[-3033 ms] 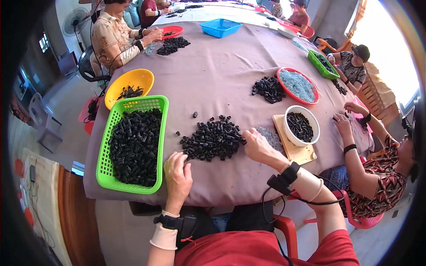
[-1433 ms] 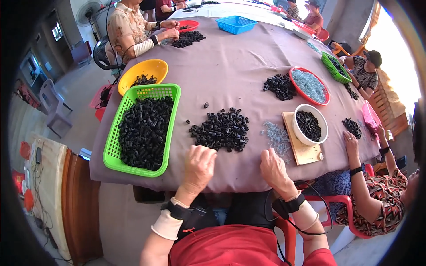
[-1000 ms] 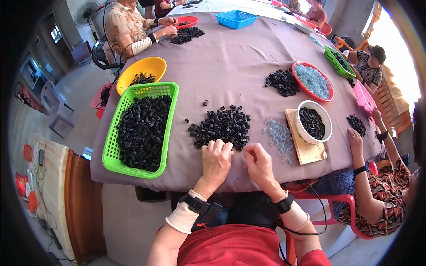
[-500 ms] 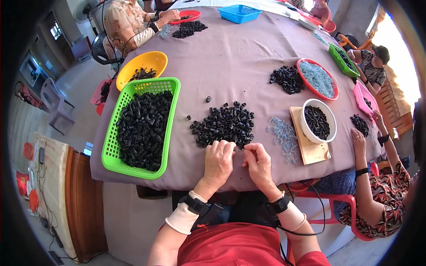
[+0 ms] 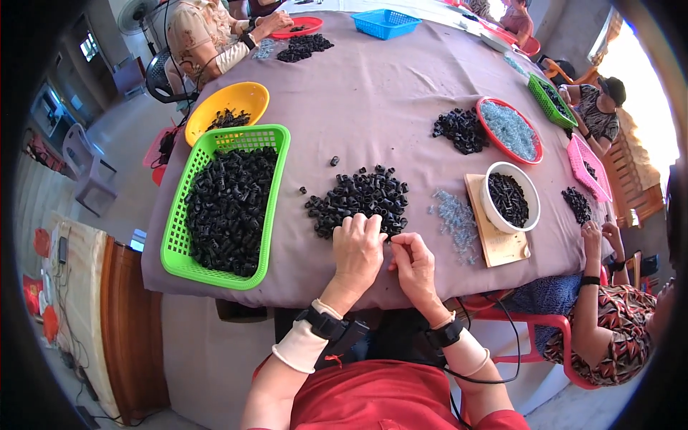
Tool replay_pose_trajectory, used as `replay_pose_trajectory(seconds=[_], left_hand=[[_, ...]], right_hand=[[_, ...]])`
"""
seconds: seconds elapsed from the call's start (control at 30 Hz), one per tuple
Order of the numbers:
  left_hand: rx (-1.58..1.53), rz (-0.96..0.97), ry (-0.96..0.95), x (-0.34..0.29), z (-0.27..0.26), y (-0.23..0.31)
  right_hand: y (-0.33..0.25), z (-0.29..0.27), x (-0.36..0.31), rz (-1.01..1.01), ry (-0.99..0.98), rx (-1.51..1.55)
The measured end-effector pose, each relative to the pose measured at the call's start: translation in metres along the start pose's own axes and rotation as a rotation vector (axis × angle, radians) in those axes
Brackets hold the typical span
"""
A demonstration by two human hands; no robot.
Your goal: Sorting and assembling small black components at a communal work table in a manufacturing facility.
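A heap of small black ring-like plastic parts [image 5: 365,197] lies on the cloth in front of me. My left hand [image 5: 360,245] is at the heap's near edge, back of the hand up and fingers curled down. Close beside it, to the right, my right hand [image 5: 414,264] is closed in a pinch, thumb against the fingers. A tiny dark bit shows between the two hands' fingertips; its kind is too small to tell. Small clear plastic pieces [image 5: 456,223] are scattered right of my hands.
To the left stand a green basket [image 5: 269,236] of black parts and a yellow bowl [image 5: 251,94]. At right, a white bowl [image 5: 532,193] of dark pieces rests on a wooden board [image 5: 507,252]. Beyond are a red-rimmed tray [image 5: 536,152] and a blue basket [image 5: 387,27]. Co-workers sit around the table.
My left hand has shifted slightly forward and right, up against the heap. My right hand stays nearly in place, still pinched. The co-worker at right has brought both hands together.
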State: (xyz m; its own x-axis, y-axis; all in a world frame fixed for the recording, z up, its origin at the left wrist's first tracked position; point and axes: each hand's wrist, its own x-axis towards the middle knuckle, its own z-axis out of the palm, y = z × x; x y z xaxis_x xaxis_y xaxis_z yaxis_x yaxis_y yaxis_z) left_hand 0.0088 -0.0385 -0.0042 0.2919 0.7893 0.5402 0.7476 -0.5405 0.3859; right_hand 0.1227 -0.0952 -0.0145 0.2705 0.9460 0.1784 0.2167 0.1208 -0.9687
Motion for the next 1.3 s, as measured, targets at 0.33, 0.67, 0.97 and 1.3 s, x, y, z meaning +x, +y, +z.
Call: replay_pose_trajectory(seconds=[0.33, 0.67, 0.97, 1.3], left_hand=[[-0.088, 0.004, 0.003, 0.0, 0.002, 0.0], [-1.528, -0.8, -0.151, -0.038, -0.025, -0.014], [-1.762, -0.9, -0.173, -0.047, -0.026, -0.023], [-1.676, -0.892, -0.184, -0.049, -0.025, -0.023]], right_hand=[[0.001, 0.0, 0.001, -0.002, -0.021, 0.014], [-0.004, 0.001, 0.0, -0.056, -0.057, 0.025], [-0.019, 0.012, -0.014, -0.114, -0.095, 0.027], [-0.017, 0.016, -0.018, -0.056, -0.105, 0.055]])
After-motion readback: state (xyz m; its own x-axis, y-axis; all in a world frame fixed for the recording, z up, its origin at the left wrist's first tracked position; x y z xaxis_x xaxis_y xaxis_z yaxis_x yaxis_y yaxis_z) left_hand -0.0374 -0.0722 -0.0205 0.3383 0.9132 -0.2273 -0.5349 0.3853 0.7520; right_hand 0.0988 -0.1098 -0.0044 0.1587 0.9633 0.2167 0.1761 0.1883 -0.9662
